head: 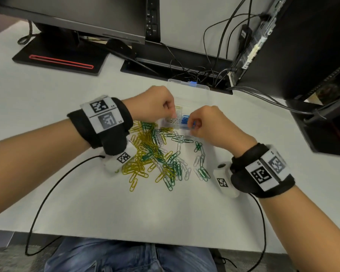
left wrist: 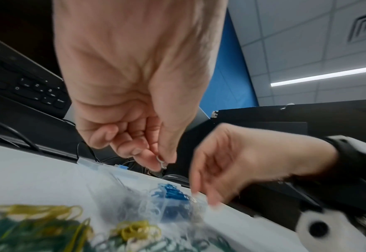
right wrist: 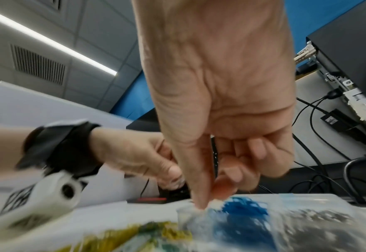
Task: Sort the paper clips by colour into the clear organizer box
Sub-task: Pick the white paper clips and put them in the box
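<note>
A clear organizer box (head: 196,89) lies open behind a loose pile of yellow, green and white paper clips (head: 155,154). Its near compartments hold white clips (head: 174,121) and blue clips (head: 185,118), with yellow clips (head: 178,108) behind them. My left hand (head: 172,114) hovers over the white compartment and pinches a white clip (left wrist: 161,162) between thumb and forefinger. My right hand (head: 191,126) is at the box's near rim by the blue clips (right wrist: 242,209). There its thumb and forefinger pinch a small pale clip (right wrist: 216,202), which is blurred.
Behind the box run tangled black cables (head: 204,71) and a black monitor base (head: 57,57) with a red loop. A computer tower (head: 302,46) and a dark box (head: 322,130) stand at the right. Thin black cords trail from both wrists over the table's front edge (head: 126,235).
</note>
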The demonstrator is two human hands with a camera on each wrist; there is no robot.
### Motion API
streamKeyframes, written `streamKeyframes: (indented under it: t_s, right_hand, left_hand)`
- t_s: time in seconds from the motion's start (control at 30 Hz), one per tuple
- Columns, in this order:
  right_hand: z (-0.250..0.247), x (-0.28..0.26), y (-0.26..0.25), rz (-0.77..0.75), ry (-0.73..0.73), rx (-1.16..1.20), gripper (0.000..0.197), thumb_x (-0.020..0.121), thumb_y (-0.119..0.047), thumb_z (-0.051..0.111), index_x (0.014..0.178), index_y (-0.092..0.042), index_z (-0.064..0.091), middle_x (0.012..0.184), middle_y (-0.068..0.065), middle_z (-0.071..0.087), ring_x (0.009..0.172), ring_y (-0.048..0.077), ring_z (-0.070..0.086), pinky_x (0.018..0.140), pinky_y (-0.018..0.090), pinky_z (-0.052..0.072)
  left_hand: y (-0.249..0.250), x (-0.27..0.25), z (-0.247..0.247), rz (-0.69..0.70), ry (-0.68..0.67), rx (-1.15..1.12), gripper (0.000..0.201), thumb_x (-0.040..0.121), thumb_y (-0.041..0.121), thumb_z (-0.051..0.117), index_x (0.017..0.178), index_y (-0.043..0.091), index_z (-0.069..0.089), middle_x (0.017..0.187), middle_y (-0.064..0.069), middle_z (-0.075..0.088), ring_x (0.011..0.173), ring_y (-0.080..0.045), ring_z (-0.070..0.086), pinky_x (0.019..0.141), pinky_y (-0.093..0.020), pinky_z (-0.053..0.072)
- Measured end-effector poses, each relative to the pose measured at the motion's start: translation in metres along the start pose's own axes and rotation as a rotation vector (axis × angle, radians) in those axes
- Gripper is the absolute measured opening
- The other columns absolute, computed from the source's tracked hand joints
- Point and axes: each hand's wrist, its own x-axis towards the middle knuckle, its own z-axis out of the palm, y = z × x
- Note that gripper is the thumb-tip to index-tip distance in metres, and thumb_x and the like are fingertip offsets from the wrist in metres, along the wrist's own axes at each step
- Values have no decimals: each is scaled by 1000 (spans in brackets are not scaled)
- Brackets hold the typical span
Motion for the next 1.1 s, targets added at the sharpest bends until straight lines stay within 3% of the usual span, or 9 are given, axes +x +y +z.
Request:
streamKeyframes:
  t_s: [0.13,0.27,0.33,0.43,0.6,0.77,0.93,1.1]
  right_hand:
    - [11,-5,2,19,-87,-153,21,81,-13,65,101,-20,66,91,5,57,86,27,56,66,28,39]
    - [13,-5,1,-1,-98,-255,27,87,-16,61,114,-19,61,107,11,59,99,31,55,70,31,38]
    - [12,-5,0,-4,-121,-258,22,87,-11,59,108,-16,63,103,11,59,97,31,55,68,30,38]
    - [12,-3,0,25,-153,-218,12,87,-7,55,95,-11,64,96,12,60,90,31,56,66,32,41]
    - [15,-4,4,65,-263,-142,12,87,-11,54,87,-4,63,91,14,64,83,31,60,75,43,54]
    - [17,-10,3,43,-212,-172,10,84,-5,52,82,-4,61,86,12,61,78,29,58,68,40,51]
    - [12,-11,4,55,-203,-118,13,81,-4,55,71,-12,56,80,7,57,75,26,56,66,37,50]
    - [-2,-2,0,43,-9,117,9,82,-9,63,74,-11,64,75,1,61,69,16,55,57,19,43]
  left_hand:
    - [2,20,-3,-72,70,50,18,85,20,68,89,3,72,85,-2,69,78,-12,59,70,-23,42]
    - [-3,20,-4,-57,113,147,19,81,25,73,92,11,66,88,2,59,83,-14,53,70,-26,38]
    - [-6,12,-7,24,100,152,13,81,21,73,87,11,67,82,4,63,77,-10,56,66,-20,36]
    - [-7,-4,-12,172,13,189,6,80,18,71,85,16,68,70,15,56,64,1,50,56,-10,29]
    - [-11,-26,-5,296,-271,284,11,83,20,70,93,25,69,81,14,62,65,4,48,62,-13,35]
    - [-14,-26,9,305,-386,375,19,85,19,67,103,24,68,99,9,62,83,-6,55,73,-23,46]
    - [-17,-20,13,263,-401,374,11,83,16,68,92,23,65,88,6,63,74,-9,56,64,-22,43]
    - [-20,-21,13,242,-421,330,14,82,14,68,78,24,59,79,8,60,68,-5,53,58,-18,38]
